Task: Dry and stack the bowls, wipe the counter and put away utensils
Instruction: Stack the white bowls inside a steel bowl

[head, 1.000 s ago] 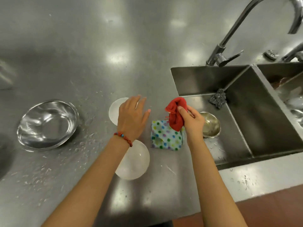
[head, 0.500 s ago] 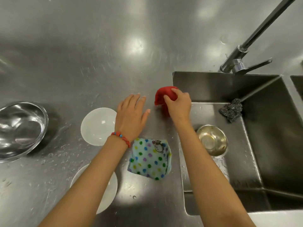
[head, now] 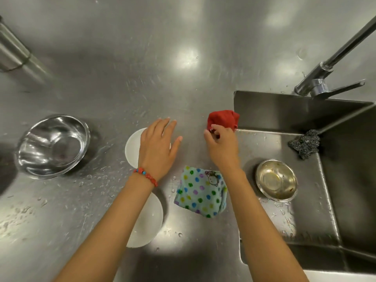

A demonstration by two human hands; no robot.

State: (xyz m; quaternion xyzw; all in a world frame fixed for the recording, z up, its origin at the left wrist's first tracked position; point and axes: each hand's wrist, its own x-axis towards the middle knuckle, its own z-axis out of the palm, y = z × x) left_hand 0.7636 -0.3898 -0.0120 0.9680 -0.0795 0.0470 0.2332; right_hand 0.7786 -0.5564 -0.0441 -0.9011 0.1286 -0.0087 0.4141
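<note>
Lower centre: one white bowl lies unstacked under my left forearm; a second white bowl sits under my left hand, which is spread flat and holds nothing. My right hand pinches the red cloth against the counter. Droplets remain; steel bowl at left is unstacked: the task appears early

Red bunched cloth; pale-blue folded cloth with multicoloured polka dots; white round bowls; red-and-blue beaded bracelet.
</note>
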